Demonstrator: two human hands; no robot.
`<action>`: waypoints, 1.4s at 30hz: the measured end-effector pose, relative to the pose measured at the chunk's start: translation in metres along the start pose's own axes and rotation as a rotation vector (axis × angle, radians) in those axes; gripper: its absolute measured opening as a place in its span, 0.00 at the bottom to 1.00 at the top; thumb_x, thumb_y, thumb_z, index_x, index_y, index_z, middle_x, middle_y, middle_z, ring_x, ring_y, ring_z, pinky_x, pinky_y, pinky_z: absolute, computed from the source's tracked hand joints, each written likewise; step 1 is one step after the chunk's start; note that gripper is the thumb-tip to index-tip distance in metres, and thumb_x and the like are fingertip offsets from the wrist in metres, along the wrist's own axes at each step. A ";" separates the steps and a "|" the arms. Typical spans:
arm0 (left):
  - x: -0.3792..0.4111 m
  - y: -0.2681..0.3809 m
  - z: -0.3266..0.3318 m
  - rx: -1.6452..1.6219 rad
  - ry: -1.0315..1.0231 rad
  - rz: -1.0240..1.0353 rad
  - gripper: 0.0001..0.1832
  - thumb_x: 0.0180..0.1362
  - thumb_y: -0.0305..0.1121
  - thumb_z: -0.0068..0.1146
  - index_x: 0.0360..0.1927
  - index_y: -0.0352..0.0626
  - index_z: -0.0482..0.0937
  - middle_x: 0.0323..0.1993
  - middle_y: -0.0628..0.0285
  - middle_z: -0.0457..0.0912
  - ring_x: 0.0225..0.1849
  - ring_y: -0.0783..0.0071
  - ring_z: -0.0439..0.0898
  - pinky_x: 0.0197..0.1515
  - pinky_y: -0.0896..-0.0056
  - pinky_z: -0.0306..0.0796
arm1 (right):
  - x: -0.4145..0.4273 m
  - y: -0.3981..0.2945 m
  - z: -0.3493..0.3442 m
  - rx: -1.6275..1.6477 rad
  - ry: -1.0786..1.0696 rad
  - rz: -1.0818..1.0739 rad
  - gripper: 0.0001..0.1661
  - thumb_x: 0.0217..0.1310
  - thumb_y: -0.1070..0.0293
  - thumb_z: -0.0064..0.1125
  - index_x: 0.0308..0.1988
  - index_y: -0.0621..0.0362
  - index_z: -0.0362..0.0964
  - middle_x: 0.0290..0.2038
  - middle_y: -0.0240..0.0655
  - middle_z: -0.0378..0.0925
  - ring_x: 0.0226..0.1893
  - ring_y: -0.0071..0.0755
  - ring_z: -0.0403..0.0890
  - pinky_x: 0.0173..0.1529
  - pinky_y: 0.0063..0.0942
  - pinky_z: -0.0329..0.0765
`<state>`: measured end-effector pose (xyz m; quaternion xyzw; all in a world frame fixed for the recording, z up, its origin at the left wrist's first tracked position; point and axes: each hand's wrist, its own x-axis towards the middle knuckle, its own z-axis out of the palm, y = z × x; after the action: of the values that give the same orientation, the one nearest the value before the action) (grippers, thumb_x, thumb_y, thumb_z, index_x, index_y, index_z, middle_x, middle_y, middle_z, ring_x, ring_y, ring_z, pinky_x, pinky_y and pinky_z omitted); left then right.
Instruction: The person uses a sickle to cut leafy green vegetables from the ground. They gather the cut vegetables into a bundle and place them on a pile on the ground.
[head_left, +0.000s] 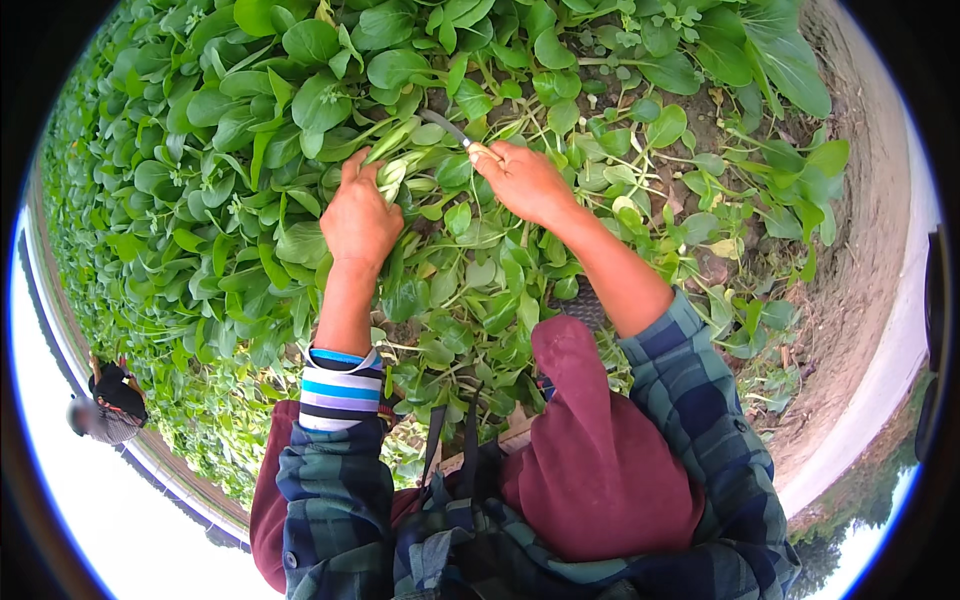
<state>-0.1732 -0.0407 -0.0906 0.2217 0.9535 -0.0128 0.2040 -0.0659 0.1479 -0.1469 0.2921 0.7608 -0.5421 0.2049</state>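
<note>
My left hand is closed around pale-stemmed leafy greens, whose cut-looking white ends show beside the knuckles. To its right, my right hand grips the light-coloured handle of a small curved knife. The blade points up and left, its tip among the stems and leaves just above the bunch. Whether the blade touches a stem cannot be told. Part of the handle and my left fingertips are hidden.
Dense leafy plants fill the left and top. Loose leaves and low plants lie below my hands. Bare soil and a pale path curve along the right. Another person is at the far left edge of the field.
</note>
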 end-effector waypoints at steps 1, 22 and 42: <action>-0.001 0.000 0.001 -0.009 -0.003 -0.004 0.29 0.46 0.27 0.64 0.57 0.49 0.78 0.68 0.71 0.69 0.52 0.62 0.83 0.52 0.60 0.77 | -0.001 -0.002 0.000 -0.016 0.011 -0.005 0.34 0.69 0.41 0.42 0.51 0.61 0.75 0.44 0.52 0.82 0.47 0.59 0.81 0.53 0.48 0.76; -0.018 0.013 0.003 -0.034 -0.013 -0.051 0.31 0.47 0.27 0.63 0.59 0.50 0.76 0.69 0.76 0.67 0.49 0.63 0.84 0.49 0.59 0.78 | -0.007 -0.003 0.005 -0.055 0.041 -0.055 0.27 0.68 0.46 0.46 0.43 0.59 0.77 0.35 0.50 0.83 0.38 0.57 0.84 0.45 0.51 0.79; -0.020 0.012 0.010 -0.095 -0.007 -0.075 0.31 0.46 0.28 0.66 0.59 0.51 0.77 0.70 0.77 0.68 0.52 0.63 0.83 0.51 0.61 0.77 | -0.006 -0.002 0.002 -0.106 0.041 -0.065 0.27 0.67 0.46 0.45 0.45 0.58 0.77 0.36 0.49 0.83 0.39 0.56 0.84 0.44 0.51 0.79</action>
<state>-0.1481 -0.0391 -0.0909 0.1758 0.9599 0.0241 0.2170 -0.0626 0.1443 -0.1418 0.2669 0.8015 -0.5014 0.1868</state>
